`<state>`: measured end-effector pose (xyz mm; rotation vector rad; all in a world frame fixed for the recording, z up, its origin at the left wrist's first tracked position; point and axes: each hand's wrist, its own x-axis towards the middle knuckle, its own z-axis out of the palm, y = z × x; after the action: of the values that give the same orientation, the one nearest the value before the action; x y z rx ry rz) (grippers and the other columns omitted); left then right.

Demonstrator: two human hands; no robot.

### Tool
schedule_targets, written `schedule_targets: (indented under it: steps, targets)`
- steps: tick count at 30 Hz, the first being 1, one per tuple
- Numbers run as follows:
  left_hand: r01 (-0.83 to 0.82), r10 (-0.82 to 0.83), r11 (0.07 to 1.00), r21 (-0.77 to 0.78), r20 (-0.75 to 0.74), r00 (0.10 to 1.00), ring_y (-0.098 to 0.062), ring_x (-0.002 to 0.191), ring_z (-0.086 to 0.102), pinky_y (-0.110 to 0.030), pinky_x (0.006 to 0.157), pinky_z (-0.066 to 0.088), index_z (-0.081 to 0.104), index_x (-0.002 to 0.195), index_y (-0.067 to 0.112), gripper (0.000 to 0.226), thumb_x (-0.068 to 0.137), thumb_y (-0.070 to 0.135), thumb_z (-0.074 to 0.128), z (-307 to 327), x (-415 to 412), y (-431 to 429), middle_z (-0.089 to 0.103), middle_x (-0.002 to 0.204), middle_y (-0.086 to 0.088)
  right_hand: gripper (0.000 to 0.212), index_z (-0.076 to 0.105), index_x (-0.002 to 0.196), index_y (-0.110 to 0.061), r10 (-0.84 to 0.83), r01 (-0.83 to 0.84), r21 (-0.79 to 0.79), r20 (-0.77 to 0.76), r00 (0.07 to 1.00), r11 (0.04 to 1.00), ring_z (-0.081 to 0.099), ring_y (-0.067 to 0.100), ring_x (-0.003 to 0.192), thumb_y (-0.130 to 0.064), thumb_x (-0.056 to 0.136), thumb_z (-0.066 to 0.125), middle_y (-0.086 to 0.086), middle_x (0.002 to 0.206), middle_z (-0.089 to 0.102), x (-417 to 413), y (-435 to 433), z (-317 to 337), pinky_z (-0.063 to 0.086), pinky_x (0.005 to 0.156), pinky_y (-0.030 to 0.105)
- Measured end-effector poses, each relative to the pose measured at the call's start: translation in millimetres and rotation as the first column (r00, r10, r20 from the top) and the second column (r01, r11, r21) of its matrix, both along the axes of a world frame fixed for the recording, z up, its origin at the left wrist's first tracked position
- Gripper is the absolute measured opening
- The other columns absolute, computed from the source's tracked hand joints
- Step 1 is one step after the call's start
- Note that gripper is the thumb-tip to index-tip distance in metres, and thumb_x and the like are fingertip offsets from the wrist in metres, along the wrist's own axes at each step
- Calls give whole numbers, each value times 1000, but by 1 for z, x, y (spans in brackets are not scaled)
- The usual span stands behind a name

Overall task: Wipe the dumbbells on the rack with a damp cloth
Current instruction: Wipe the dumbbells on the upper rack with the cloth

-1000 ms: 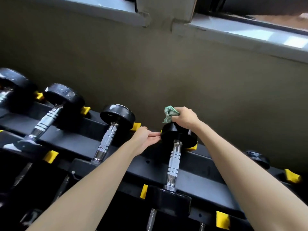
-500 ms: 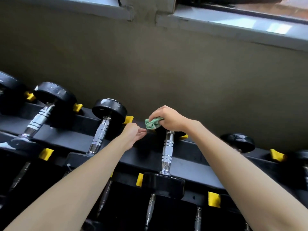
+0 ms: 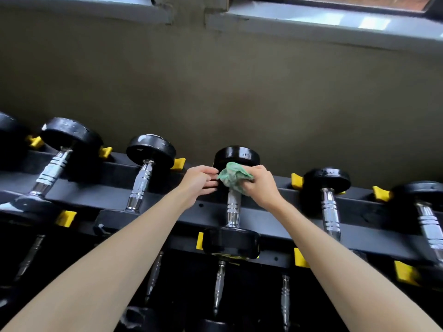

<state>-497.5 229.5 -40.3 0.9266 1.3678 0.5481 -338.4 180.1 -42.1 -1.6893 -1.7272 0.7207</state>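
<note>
A black dumbbell with a chrome handle (image 3: 233, 212) lies on the top tier of the black rack (image 3: 268, 214), far head (image 3: 237, 155) toward the wall. My right hand (image 3: 261, 185) grips a crumpled green cloth (image 3: 233, 177) and holds it against the top of the handle, just below the far head. My left hand (image 3: 200, 180) rests on the rack rail left of that head, its fingertips reaching toward the cloth's left edge.
More dumbbells lie on the same tier to the left (image 3: 149, 154) and right (image 3: 327, 180), separated by yellow saddles (image 3: 296, 180). A lower tier holds further dumbbells (image 3: 219, 283). The olive wall (image 3: 239, 92) and a window sill (image 3: 311, 25) stand close behind.
My right hand with the cloth has come down from the top of the far head to the upper handle. The view has shifted right, showing more dumbbells there.
</note>
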Motion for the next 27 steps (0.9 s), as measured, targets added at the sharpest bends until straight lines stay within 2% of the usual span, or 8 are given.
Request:
schedule_targets:
  steps: [4, 9, 14, 16, 18, 21, 24, 27]
  targets:
    - [51, -43, 995, 81, -92, 995, -18, 103, 59, -25, 77, 52, 67, 82, 13, 39, 86, -11, 37, -4, -6, -7, 65, 103, -7, 32, 74, 100, -8, 176, -176, -37, -26, 984, 984, 56, 4, 64, 8, 75, 60, 6, 76, 71, -11, 2, -6, 34, 58, 9]
    - [123, -111, 991, 52, -187, 976, -20, 88, 62, -20, 67, 52, 70, 85, 3, 44, 81, -15, 31, -4, -16, -20, 67, 92, -13, 38, 73, 98, -21, 316, -317, -257, -47, 948, 913, 50, 12, 63, 2, 78, 50, 2, 70, 66, -19, -9, -8, 38, 62, 17]
    - [175, -166, 984, 20, -234, 958, -15, 68, 62, -17, 57, 49, 66, 70, 4, 43, 81, -14, 29, 0, -23, -33, 66, 72, -9, 21, 66, 95, -6, 384, -349, -405, 6, 923, 845, 49, 11, 72, -1, 85, 49, 3, 75, 60, -32, -29, -3, 34, 69, 21]
    - [164, -152, 986, 30, -239, 959, -13, 62, 59, -15, 52, 51, 64, 66, 4, 43, 82, -14, 29, 3, -27, -37, 64, 65, -7, 16, 64, 95, -8, 373, -334, -441, 4, 928, 833, 51, 14, 81, -5, 88, 49, 10, 89, 63, -28, -35, 4, 37, 71, 20]
    - [154, -143, 988, 32, -229, 963, -14, 64, 59, -19, 61, 54, 63, 63, 5, 42, 82, -15, 31, 5, -30, -40, 63, 67, -8, 12, 62, 92, -11, 330, -295, -495, -18, 944, 817, 52, 15, 84, -9, 90, 51, 13, 96, 64, -21, -39, 11, 40, 77, 26]
    - [158, -146, 987, 32, -235, 961, -15, 71, 61, -21, 64, 53, 65, 64, 6, 41, 84, -14, 35, 9, -30, -46, 65, 74, -8, 11, 60, 92, -5, 220, -247, -562, -117, 968, 789, 50, 14, 76, -6, 91, 50, 10, 83, 60, -13, -48, 24, 40, 70, 26]
    - [187, -178, 982, 22, -227, 957, -16, 70, 61, -20, 61, 50, 65, 66, 6, 41, 88, -11, 35, 15, -23, -54, 65, 78, -9, 21, 55, 83, -22, 131, -197, -570, -154, 979, 798, 50, 10, 73, -5, 93, 49, -4, 81, 57, -8, -57, 34, 39, 67, 21]
    - [215, -212, 977, -7, -216, 953, -16, 67, 60, -19, 59, 50, 63, 67, 4, 38, 89, -9, 35, 20, -13, -63, 63, 75, -10, 20, 55, 84, -21, 35, -140, -564, -193, 981, 814, 50, 10, 72, -5, 93, 48, -3, 81, 56, -1, -70, 42, 38, 66, 21]
